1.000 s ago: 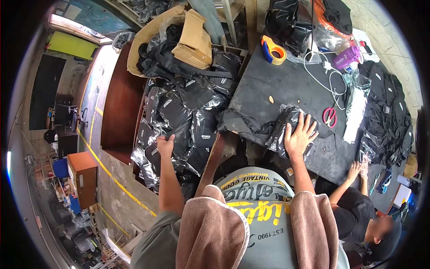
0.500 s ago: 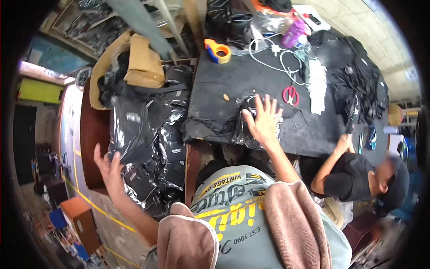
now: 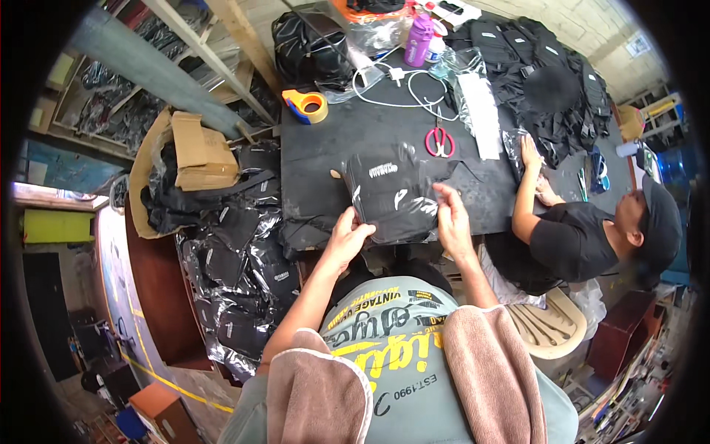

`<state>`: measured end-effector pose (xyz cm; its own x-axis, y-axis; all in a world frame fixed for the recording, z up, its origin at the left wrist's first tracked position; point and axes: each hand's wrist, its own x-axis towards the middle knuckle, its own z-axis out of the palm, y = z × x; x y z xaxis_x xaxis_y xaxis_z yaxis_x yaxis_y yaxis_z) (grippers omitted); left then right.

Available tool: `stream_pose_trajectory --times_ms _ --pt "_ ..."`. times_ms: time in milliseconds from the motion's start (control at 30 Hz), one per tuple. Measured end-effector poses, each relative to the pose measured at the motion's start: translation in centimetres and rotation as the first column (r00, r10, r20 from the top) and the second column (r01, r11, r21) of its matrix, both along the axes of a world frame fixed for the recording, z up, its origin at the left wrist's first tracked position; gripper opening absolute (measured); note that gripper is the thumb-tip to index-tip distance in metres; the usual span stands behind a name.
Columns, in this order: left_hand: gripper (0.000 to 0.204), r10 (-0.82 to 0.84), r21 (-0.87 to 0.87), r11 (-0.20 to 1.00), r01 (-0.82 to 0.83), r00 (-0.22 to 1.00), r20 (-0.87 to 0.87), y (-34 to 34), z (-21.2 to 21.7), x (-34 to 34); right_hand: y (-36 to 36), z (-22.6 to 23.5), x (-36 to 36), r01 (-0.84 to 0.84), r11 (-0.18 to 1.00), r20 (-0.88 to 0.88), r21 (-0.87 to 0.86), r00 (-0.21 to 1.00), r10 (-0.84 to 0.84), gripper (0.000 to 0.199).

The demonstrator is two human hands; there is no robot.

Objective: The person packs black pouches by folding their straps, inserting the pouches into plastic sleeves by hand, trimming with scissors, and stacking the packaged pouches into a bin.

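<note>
A flat black package (image 3: 388,185), wrapped in clear shiny plastic, is at the front edge of the bench (image 3: 318,152), just in front of the person. The left hand (image 3: 346,243) is at its near left corner, and the fingers and the thumb are grasping this corner. The right hand (image 3: 454,228) is at the right edge of the package, with fingers bent a little; I cannot tell if they are pinching the plastic or only are beside it.

Beyond the package, a pair of scissors (image 3: 439,143) with red handles lies on the bench. Farther to the left there is an orange and blue tape dispenser (image 3: 307,106), and toward the back are a white plug (image 3: 397,74) with its cable and a purple bottle (image 3: 418,43). A strip of white sheets (image 3: 479,118) lies to the right of the scissors, near a heap of black bags (image 3: 510,46).

At the right, a co-worker (image 3: 580,240) in black clothes has one hand on a small plastic-wrapped item (image 3: 512,150). On the left, many wrapped black packs (image 3: 235,274) lie below an opened cardboard box (image 3: 203,159).
</note>
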<state>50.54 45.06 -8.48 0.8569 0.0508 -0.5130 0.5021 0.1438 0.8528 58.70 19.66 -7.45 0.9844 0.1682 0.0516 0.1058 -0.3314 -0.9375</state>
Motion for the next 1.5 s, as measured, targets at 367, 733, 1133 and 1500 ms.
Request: stream_pose_trajectory --times_ms 367,733,1133,1500 --pt "0.097 0.152 0.157 0.971 -0.178 0.975 0.164 -0.9 -4.6 6.9 1.7 -1.4 4.4 0.141 0.944 -0.270 -0.297 0.936 -0.225 0.089" --pt "0.096 0.223 0.662 0.717 -0.218 0.972 0.077 -4.9 -6.4 8.6 6.8 -7.4 5.3 0.166 0.939 -0.158 -0.302 0.962 -0.221 0.086" --pt "0.082 0.239 0.705 0.646 -0.293 0.954 0.178 -5.4 -9.8 9.2 7.0 -9.2 6.3 0.187 0.937 -0.184 -0.296 0.951 -0.248 0.082" --pt "0.078 0.217 0.769 0.579 -0.272 0.960 0.176 -5.4 -11.0 9.8 7.3 -11.2 7.1 0.179 0.925 -0.154 -0.336 0.958 -0.241 0.080"
